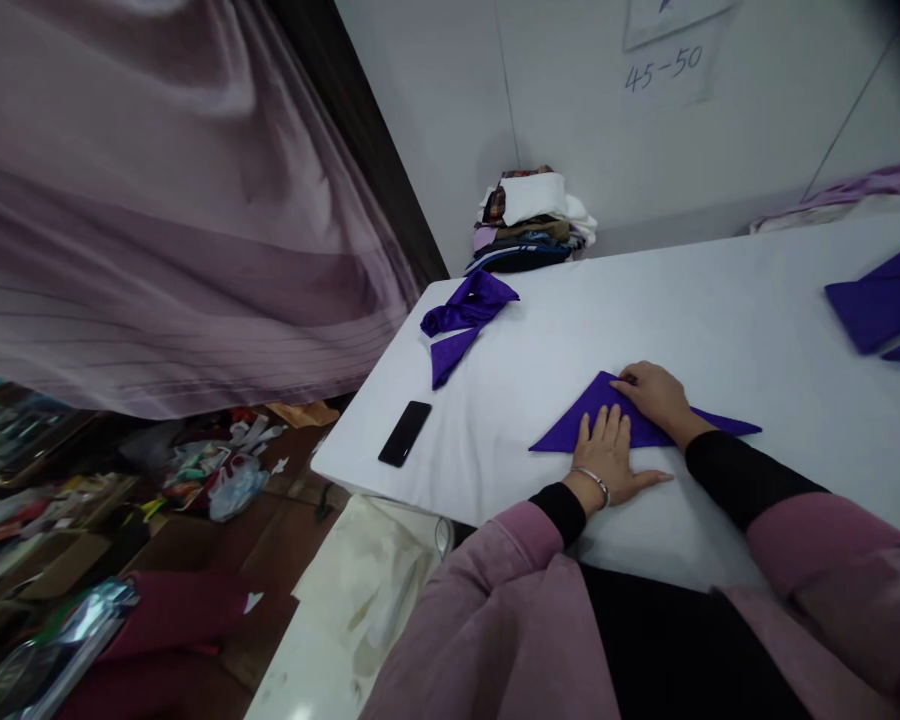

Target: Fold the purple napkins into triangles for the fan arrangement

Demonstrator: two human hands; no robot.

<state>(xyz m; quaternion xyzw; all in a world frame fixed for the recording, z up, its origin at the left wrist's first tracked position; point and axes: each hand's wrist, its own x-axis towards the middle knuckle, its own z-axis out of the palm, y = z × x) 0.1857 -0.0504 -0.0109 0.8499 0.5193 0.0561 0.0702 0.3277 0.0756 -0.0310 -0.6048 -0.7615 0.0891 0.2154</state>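
A purple cloth [566, 430], folded into a triangle, lies flat on the white-covered table [525, 400] in front of me. My left hand [607, 455], with a bracelet at the wrist, rests palm down on its front edge, fingers stretched and thumb out to the right. Just behind it, my right hand [654, 397] is at the cloth's upper edge near the peak. Its fingers are curled and pinch the fabric there, though the fingertips are partly hidden.
A crumpled purple cloth [469, 315] and a black phone [405, 433] lie on the left. More purple pieces [881, 300] are at the right edge. A clothes stack [532, 225] stands by the wall. A mauve curtain [195, 220] hangs left, above a cluttered floor.
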